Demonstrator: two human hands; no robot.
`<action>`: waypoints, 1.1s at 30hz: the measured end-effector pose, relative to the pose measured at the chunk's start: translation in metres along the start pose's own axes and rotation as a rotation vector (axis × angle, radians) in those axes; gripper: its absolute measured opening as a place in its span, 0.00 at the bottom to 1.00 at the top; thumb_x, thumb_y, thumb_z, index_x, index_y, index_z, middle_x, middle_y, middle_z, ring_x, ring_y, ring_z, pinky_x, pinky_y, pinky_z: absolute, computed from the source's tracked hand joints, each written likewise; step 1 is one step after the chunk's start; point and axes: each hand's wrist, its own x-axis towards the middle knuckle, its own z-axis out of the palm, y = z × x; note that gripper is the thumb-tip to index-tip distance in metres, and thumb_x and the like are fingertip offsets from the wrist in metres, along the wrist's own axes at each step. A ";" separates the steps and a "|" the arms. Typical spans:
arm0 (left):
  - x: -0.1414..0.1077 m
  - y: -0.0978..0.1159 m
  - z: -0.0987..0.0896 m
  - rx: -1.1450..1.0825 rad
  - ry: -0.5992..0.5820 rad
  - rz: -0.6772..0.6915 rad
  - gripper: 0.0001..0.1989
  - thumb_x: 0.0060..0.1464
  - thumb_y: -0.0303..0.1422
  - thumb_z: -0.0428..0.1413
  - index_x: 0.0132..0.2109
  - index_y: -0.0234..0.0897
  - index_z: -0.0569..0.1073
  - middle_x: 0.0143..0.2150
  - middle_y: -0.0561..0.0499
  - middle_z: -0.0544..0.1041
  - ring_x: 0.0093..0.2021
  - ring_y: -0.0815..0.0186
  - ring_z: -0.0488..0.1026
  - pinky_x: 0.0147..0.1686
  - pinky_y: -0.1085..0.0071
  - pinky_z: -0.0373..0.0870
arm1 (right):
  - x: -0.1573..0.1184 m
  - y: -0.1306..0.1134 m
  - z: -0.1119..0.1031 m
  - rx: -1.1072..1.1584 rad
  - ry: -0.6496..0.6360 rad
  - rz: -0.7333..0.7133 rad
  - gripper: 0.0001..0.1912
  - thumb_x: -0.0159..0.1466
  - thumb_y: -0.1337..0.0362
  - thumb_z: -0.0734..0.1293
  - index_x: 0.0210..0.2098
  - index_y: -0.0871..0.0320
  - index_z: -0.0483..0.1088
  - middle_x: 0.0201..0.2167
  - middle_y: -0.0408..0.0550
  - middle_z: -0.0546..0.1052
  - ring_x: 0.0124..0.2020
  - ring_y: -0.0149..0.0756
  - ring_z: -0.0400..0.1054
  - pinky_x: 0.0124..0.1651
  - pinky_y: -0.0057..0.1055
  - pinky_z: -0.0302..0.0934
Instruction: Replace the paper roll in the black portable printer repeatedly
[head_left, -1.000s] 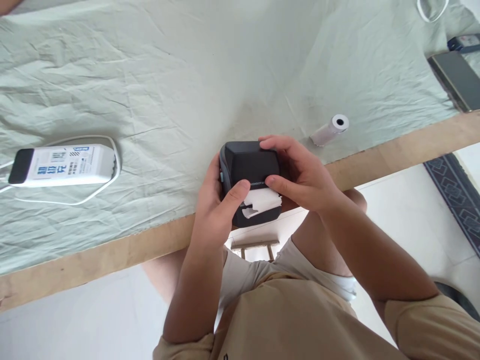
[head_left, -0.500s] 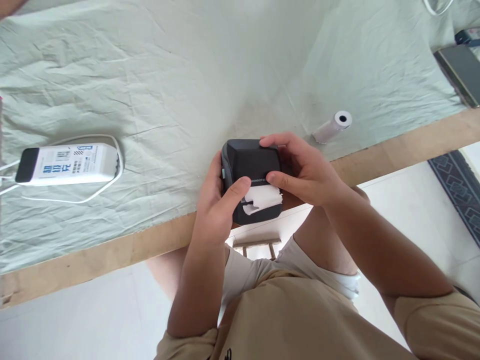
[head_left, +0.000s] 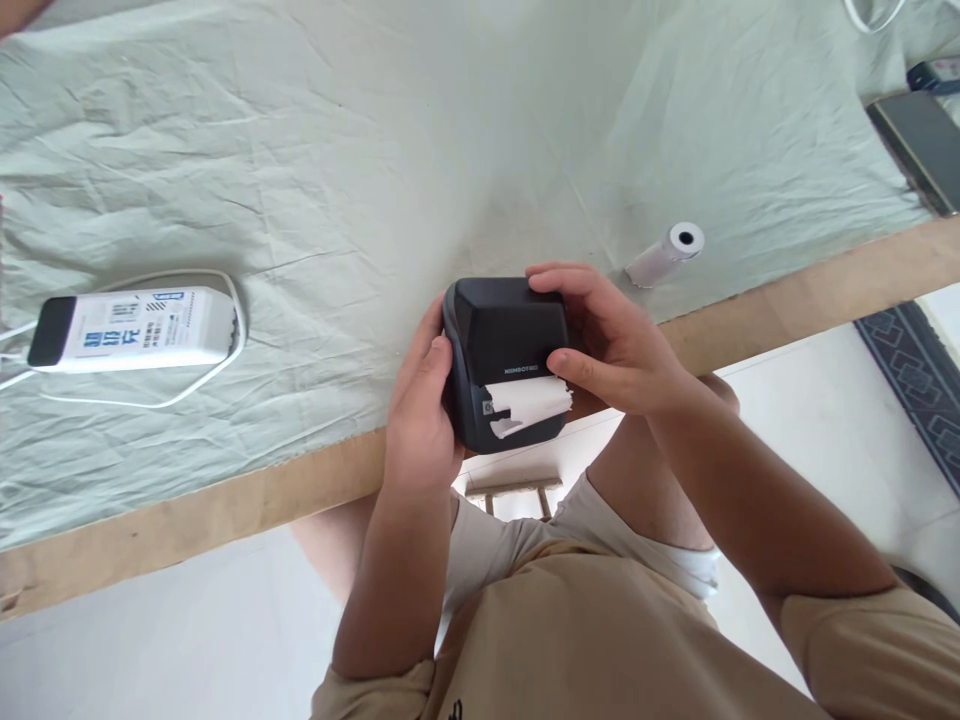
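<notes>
A black label printer with NIIMBOT lettering is held at the table's front edge, between my two hands. From its slot sticks a torn strip of white paper. My left hand is closed round the printer's left side, its thumb along that side; some fingers are hidden behind. On the right side, my right hand grips with its index finger near the top corner and the thumb near the lettering. A roll of white paper lies to the right of the printer.
A white power strip with a looped white cable lies on the left of the cloth-covered table. At the far right is a dark flat phone-like object. The wooden table edge runs across in front of my legs.
My left thumb has moved off the printer's top to its left side. My right thumb has shifted slightly right, leaving more of the lettering visible.
</notes>
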 end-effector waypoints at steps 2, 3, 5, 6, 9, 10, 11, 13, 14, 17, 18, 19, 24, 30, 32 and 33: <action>0.001 -0.001 0.000 0.008 0.022 0.012 0.18 0.68 0.47 0.62 0.58 0.44 0.80 0.65 0.47 0.84 0.71 0.46 0.77 0.63 0.52 0.82 | 0.000 -0.001 0.000 -0.003 0.000 0.009 0.31 0.69 0.45 0.74 0.67 0.47 0.69 0.72 0.55 0.70 0.74 0.52 0.65 0.67 0.50 0.70; 0.001 -0.001 -0.001 0.014 0.021 0.020 0.18 0.68 0.47 0.62 0.57 0.44 0.80 0.64 0.46 0.84 0.70 0.47 0.77 0.63 0.52 0.82 | 0.000 -0.001 0.000 -0.002 0.000 0.012 0.31 0.69 0.44 0.74 0.67 0.47 0.69 0.72 0.55 0.70 0.74 0.52 0.65 0.67 0.50 0.70; 0.001 -0.001 -0.001 0.031 0.000 0.043 0.17 0.70 0.47 0.61 0.56 0.44 0.81 0.63 0.46 0.85 0.70 0.46 0.78 0.63 0.52 0.82 | 0.000 0.000 0.000 0.000 -0.003 0.013 0.31 0.70 0.45 0.74 0.67 0.47 0.69 0.72 0.56 0.69 0.73 0.52 0.65 0.68 0.50 0.70; 0.001 0.000 -0.002 0.040 -0.008 0.052 0.16 0.70 0.47 0.61 0.56 0.45 0.82 0.63 0.46 0.85 0.70 0.46 0.77 0.63 0.52 0.82 | 0.000 0.001 0.000 0.001 -0.004 0.008 0.30 0.70 0.46 0.74 0.67 0.47 0.69 0.72 0.56 0.69 0.73 0.51 0.65 0.68 0.50 0.70; 0.001 0.001 -0.001 0.048 0.000 0.047 0.16 0.71 0.48 0.60 0.55 0.44 0.83 0.60 0.46 0.86 0.69 0.45 0.79 0.61 0.51 0.83 | 0.000 0.002 0.000 0.009 -0.011 -0.028 0.30 0.70 0.48 0.74 0.68 0.47 0.68 0.71 0.55 0.69 0.72 0.51 0.66 0.68 0.49 0.70; 0.000 0.001 0.000 0.039 0.015 0.037 0.16 0.70 0.48 0.61 0.55 0.44 0.83 0.60 0.46 0.86 0.68 0.45 0.80 0.60 0.50 0.84 | 0.000 0.002 0.000 0.011 -0.015 -0.034 0.30 0.70 0.48 0.74 0.68 0.47 0.68 0.71 0.55 0.69 0.72 0.51 0.66 0.68 0.49 0.70; 0.000 0.002 0.000 0.030 0.032 0.032 0.16 0.70 0.48 0.61 0.54 0.43 0.83 0.60 0.46 0.86 0.67 0.45 0.81 0.59 0.51 0.85 | 0.000 0.002 0.000 0.012 -0.020 -0.034 0.30 0.70 0.48 0.74 0.68 0.47 0.68 0.71 0.55 0.69 0.72 0.51 0.66 0.68 0.50 0.70; 0.000 0.002 0.001 0.015 0.059 0.034 0.16 0.69 0.48 0.63 0.53 0.43 0.83 0.58 0.46 0.87 0.65 0.46 0.82 0.57 0.52 0.86 | 0.000 0.002 0.000 0.012 -0.027 -0.013 0.32 0.70 0.47 0.74 0.68 0.47 0.68 0.71 0.55 0.69 0.73 0.52 0.65 0.69 0.51 0.70; -0.001 0.003 0.001 0.013 0.062 0.037 0.16 0.68 0.48 0.63 0.52 0.43 0.83 0.57 0.46 0.87 0.65 0.46 0.82 0.56 0.52 0.86 | 0.000 0.001 0.000 0.014 -0.028 -0.003 0.32 0.69 0.46 0.74 0.68 0.47 0.68 0.72 0.55 0.69 0.73 0.52 0.65 0.69 0.51 0.70; -0.001 0.004 0.000 0.026 0.027 0.037 0.16 0.68 0.49 0.63 0.51 0.44 0.84 0.56 0.47 0.88 0.63 0.46 0.83 0.55 0.54 0.86 | -0.001 0.001 0.000 0.023 -0.033 0.006 0.34 0.67 0.46 0.76 0.68 0.45 0.68 0.73 0.54 0.68 0.73 0.53 0.65 0.70 0.51 0.70; -0.001 0.004 0.000 0.033 0.019 0.036 0.16 0.68 0.50 0.64 0.51 0.44 0.84 0.55 0.47 0.88 0.62 0.46 0.83 0.53 0.54 0.86 | -0.001 0.001 0.000 0.027 -0.035 -0.002 0.34 0.67 0.46 0.76 0.68 0.45 0.68 0.73 0.54 0.67 0.74 0.53 0.64 0.70 0.51 0.69; 0.000 0.005 -0.001 0.041 0.020 0.036 0.16 0.67 0.50 0.64 0.51 0.45 0.84 0.54 0.47 0.88 0.61 0.47 0.84 0.52 0.55 0.86 | -0.001 0.001 0.000 0.032 -0.037 -0.012 0.35 0.67 0.47 0.77 0.69 0.45 0.67 0.73 0.55 0.67 0.74 0.53 0.64 0.70 0.52 0.69; 0.001 0.004 -0.005 0.086 0.051 0.022 0.18 0.66 0.51 0.65 0.53 0.46 0.83 0.51 0.48 0.88 0.53 0.50 0.86 0.45 0.57 0.86 | -0.001 0.001 0.000 0.036 -0.047 0.016 0.38 0.65 0.46 0.78 0.70 0.46 0.66 0.74 0.56 0.64 0.76 0.54 0.62 0.71 0.52 0.69; 0.001 0.003 -0.006 0.102 0.062 0.041 0.18 0.66 0.52 0.65 0.53 0.46 0.83 0.48 0.48 0.87 0.48 0.53 0.87 0.43 0.59 0.86 | 0.000 0.001 0.000 0.029 -0.050 0.013 0.39 0.63 0.45 0.79 0.69 0.46 0.67 0.73 0.57 0.65 0.75 0.55 0.63 0.70 0.53 0.70; 0.001 0.003 -0.005 0.097 0.061 0.034 0.18 0.65 0.52 0.66 0.53 0.46 0.84 0.47 0.48 0.87 0.50 0.51 0.86 0.45 0.56 0.86 | 0.000 0.001 -0.001 0.042 -0.049 -0.012 0.39 0.63 0.46 0.79 0.69 0.46 0.67 0.72 0.57 0.65 0.75 0.55 0.62 0.71 0.52 0.70; 0.001 0.003 -0.005 0.089 0.060 0.033 0.18 0.64 0.52 0.67 0.52 0.46 0.84 0.46 0.48 0.87 0.51 0.50 0.86 0.46 0.55 0.86 | 0.000 0.001 -0.001 0.048 -0.049 -0.023 0.39 0.63 0.46 0.79 0.69 0.46 0.67 0.72 0.56 0.65 0.76 0.55 0.62 0.71 0.52 0.70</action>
